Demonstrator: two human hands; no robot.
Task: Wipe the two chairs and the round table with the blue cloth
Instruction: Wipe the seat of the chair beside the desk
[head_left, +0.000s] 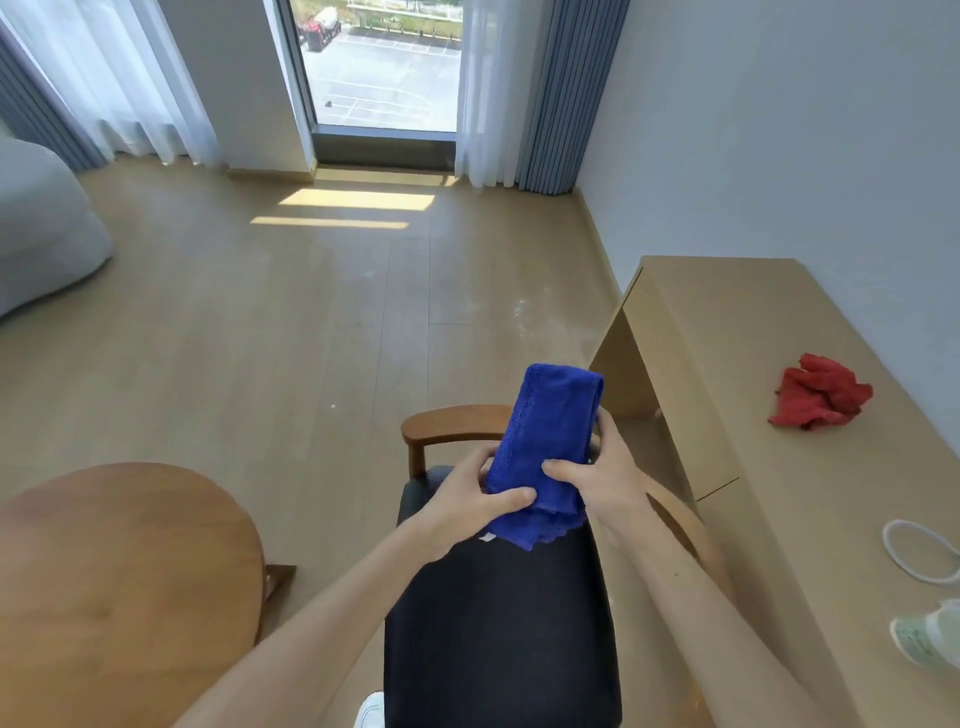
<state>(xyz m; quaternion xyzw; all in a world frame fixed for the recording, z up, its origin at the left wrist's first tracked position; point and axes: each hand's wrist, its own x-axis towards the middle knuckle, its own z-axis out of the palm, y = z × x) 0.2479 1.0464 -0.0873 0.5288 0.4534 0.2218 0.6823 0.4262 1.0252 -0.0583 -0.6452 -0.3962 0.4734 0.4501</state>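
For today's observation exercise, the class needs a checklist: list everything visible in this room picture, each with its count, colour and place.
blue cloth: one, blue, folded, held up above the chair seat
chair: one, brown wooden frame with dark seat, bottom centre
round table: one, brown wood, lower left
desk: one, light wood, along the right wall
red cloth: one, red, crumpled on the desk
white loop: one, white, on the desk at the right edge
curtains: blue-grey with white sheers, beside the window
window: one, top centre
grey furniture: one, grey, far left
left hand: one, gripping the cloth
right hand: one, gripping the cloth
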